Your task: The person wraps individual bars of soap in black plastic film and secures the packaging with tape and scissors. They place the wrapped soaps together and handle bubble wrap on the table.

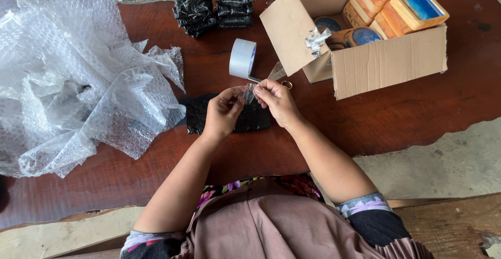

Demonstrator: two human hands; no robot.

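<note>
My left hand (223,112) and my right hand (276,100) meet over the dark wooden table (365,113), both pinching a short strip of clear tape (250,92) between their fingertips. Just under the hands lies a flat black bubble-wrapped packet (198,115). A roll of clear tape (243,58) stands on edge right behind the hands. Beside the right hand a small scissor handle (287,84) peeks out.
A big heap of clear bubble wrap (73,81) covers the table's left side. Two stacks of black wrapped packets (214,6) sit at the back. An open cardboard box (389,61) at right holds orange-framed blue blocks (417,8) and round blue pieces.
</note>
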